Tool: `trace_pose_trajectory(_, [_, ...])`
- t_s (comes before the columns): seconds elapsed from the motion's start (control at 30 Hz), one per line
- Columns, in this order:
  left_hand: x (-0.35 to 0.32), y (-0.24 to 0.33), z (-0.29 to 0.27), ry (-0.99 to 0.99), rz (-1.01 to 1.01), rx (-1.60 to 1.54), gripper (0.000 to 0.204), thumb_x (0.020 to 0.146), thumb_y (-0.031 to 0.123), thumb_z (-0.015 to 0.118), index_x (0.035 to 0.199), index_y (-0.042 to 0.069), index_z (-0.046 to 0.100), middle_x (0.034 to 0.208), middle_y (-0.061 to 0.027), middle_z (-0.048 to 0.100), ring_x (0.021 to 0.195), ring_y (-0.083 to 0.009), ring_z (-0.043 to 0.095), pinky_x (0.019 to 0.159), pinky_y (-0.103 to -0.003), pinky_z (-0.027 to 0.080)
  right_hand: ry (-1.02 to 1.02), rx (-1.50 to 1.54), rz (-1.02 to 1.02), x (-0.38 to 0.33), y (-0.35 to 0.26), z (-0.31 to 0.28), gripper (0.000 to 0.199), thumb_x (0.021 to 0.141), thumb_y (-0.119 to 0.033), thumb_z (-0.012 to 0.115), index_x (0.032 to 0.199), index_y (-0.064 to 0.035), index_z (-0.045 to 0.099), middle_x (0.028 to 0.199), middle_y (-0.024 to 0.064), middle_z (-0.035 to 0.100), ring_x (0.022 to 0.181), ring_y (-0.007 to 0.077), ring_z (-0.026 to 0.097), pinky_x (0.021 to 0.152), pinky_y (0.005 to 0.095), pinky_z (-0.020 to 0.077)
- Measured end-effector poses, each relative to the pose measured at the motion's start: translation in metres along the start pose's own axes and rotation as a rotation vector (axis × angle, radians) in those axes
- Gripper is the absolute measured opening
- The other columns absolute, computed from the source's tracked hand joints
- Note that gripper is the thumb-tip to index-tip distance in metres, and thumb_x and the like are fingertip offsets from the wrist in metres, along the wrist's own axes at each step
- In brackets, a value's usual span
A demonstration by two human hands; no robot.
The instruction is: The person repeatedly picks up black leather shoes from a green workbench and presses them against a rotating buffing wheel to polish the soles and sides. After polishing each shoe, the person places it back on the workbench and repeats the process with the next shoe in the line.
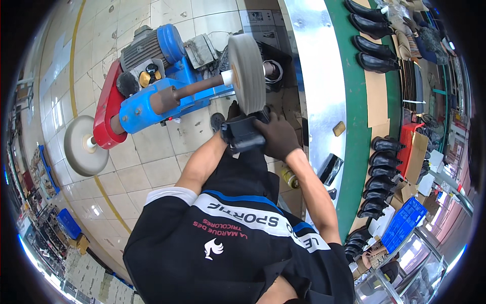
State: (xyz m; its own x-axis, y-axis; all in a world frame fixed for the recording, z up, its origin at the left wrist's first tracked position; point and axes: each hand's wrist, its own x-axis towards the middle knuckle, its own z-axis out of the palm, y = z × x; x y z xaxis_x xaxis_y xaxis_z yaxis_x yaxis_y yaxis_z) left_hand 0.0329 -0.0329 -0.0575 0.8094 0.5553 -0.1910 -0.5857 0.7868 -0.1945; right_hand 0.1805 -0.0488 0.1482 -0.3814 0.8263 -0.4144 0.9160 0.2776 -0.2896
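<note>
- Both my hands are up at the grey cylindrical buffing wheel (247, 72), which is mounted on the steel shaft of a blue and red floor-standing polishing machine (152, 91).
- My right hand (277, 136), in a dark brown glove, is wrapped over the top of a black leather shoe (244, 133), fingers curled and pressed down on it.
- My left hand (233, 114), also dark-gloved, is mostly hidden behind the shoe; only the fingertips show beside the wheel's lower edge. It seems to be clamping the far side of the shoe, though I cannot see the fingers fully.
- The shoe sits between the two hands, directly under the wheel, its upper surface touching or just beside the wheel's rim; I cannot tell which.
- My bare forearms run up from the lower edge, out of a black jacket with a white and blue band (238, 238).
- At the other end of the machine's shaft, to my left, hangs a second pale grey disc-shaped wheel (83, 145), well apart from my hands.
- Floor underneath is pale square tile with a yellow painted line (109, 197).
- To my right runs a long conveyor with a shiny metal edge and a green belt (354, 101).
- Rows of black ankle boots (377, 48) stand on the far side of the belt, with more further down, near a blue plastic crate (404, 223).
</note>
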Motion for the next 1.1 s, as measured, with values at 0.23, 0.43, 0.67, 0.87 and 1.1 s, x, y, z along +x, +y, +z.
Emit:
trace_pose_trajectory(0.23, [-0.004, -0.003, 0.021, 0.084, 0.071, 0.364, 0.055, 0.091, 0.040, 0.055, 0.128, 0.000, 0.050, 0.117, -0.0184, 0.062, 0.108, -0.0284, 0.061, 0.095, -0.039, 0.048, 0.047, 0.008, 0.017, -0.006, -0.004, 0.007, 0.063, 0.061, -0.021, 0.077, 0.121, -0.0198, 0.057, 0.107, 0.0244, 0.054, 0.099, 0.0431, 0.055, 0.081, 0.0480, 0.0499])
trace_pose_trajectory(0.43, [-0.005, -0.021, 0.053, 0.358, 0.436, 1.344, 0.057, 0.085, 0.037, 0.063, 0.126, -0.001, 0.052, 0.110, -0.0172, 0.066, 0.104, -0.0279, 0.064, 0.090, -0.038, 0.050, 0.374, 0.395, 0.194, -0.090, -0.014, -0.011, 0.077, 0.058, -0.024, 0.081, 0.129, -0.0138, 0.053, 0.119, 0.0284, 0.055, 0.107, 0.0422, 0.057, 0.089, 0.0445, 0.0484])
trace_pose_trajectory(0.67, [0.017, -0.011, -0.003, 0.632, 0.587, 1.778, 0.055, 0.079, 0.037, 0.070, 0.119, 0.003, 0.056, 0.107, -0.0140, 0.067, 0.101, -0.0269, 0.064, 0.087, -0.037, 0.050, 0.363, 1.618, 0.761, -0.061, 0.020, 0.078, 0.055, 0.070, -0.018, 0.075, 0.120, -0.0031, 0.057, 0.105, 0.0144, 0.067, 0.093, 0.0261, 0.066, 0.082, 0.0341, 0.0504])
trace_pose_trajectory(0.87, [-0.014, 0.023, -0.041, 0.673, 0.731, 0.684, 0.021, 0.090, 0.019, 0.052, 0.103, 0.005, 0.060, 0.092, -0.0093, 0.065, 0.086, -0.0222, 0.065, 0.076, -0.033, 0.051, -0.011, 2.443, 0.835, -0.032, 0.039, 0.073, 0.048, 0.084, -0.037, 0.065, 0.121, -0.0076, 0.056, 0.115, 0.0160, 0.062, 0.109, 0.0335, 0.060, 0.089, 0.0544, 0.0510])
trace_pose_trajectory(1.1, [-0.066, 0.040, 0.088, 1.148, 1.190, 2.263, 0.016, 0.091, 0.008, 0.050, 0.084, 0.004, 0.064, 0.075, -0.0129, 0.065, 0.065, -0.0268, 0.063, 0.058, -0.033, 0.047, -0.233, 2.219, 0.879, -0.016, 0.040, 0.073, 0.051, 0.086, -0.050, 0.060, 0.119, -0.0107, 0.059, 0.110, 0.0126, 0.065, 0.102, 0.0316, 0.063, 0.073, 0.0508, 0.0558])
